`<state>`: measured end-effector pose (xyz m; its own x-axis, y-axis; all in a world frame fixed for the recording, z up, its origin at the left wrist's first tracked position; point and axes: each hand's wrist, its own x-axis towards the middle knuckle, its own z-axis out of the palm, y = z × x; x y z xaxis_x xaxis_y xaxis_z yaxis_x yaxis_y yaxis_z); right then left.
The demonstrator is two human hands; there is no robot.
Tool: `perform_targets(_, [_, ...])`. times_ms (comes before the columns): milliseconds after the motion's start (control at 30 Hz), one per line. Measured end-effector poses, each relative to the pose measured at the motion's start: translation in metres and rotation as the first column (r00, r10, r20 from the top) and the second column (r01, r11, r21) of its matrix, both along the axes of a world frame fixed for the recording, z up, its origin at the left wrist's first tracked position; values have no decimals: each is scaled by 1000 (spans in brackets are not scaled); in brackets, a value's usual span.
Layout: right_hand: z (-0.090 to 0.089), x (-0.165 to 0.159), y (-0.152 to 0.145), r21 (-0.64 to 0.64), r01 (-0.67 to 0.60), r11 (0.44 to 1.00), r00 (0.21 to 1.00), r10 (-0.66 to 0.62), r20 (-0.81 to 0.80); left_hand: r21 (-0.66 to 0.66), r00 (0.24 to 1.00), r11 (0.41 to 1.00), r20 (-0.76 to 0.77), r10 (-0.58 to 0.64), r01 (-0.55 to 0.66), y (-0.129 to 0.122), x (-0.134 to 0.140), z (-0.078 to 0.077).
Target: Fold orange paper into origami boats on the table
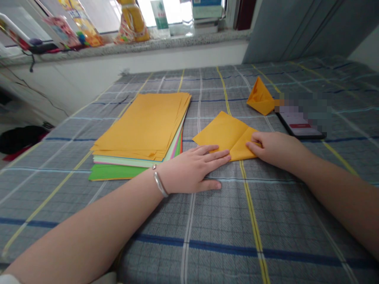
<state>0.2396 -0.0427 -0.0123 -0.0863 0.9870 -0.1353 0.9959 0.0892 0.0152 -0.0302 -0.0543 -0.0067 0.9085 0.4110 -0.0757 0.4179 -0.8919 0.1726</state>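
Observation:
A folded sheet of orange paper (222,132) lies on the checked cloth, with a crease running across its right part. My left hand (197,167) rests flat with fingers spread, its fingertips on the paper's near left edge. A silver bangle circles that wrist. At the paper's right corner, my right hand (266,148) has its fingers curled in, thumb and forefinger closed on the edge. Behind and to the right stands a folded orange paper shape (260,98), pointed at the top.
To the left lies a stack of coloured paper (145,124), orange on top, green and white below. A phone (300,122), partly blurred out, lies at the right on the checked cloth (219,221). Bottles and packets stand on the windowsill (177,42) behind.

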Motion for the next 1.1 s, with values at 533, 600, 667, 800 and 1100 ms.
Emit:
perform_targets(533, [-7, 2, -3, 132, 23, 991, 998, -14, -65, 126, 996, 989, 59, 64, -71, -6, 16, -4])
perform_targets(600, [-9, 4, -4, 285, -68, 956, 985, 110, -133, 123, 996, 990, 67, 64, -72, -6, 16, -4])
perform_targets(667, [-11, 7, -4, 414, -288, 863, 913, 378, -155, 117, 995, 990, 69, 66, -74, -6, 17, -4])
perform_targets(800, [-14, 10, -3, 470, -596, 651, 645, 737, -204, 96, 995, 992, 52, 79, -84, -6, 18, -5])
perform_targets(1100, [-14, 12, -3, 428, -613, 664, 626, 739, -250, -74, 995, 995, 70, -64, 69, 15, -4, 12])
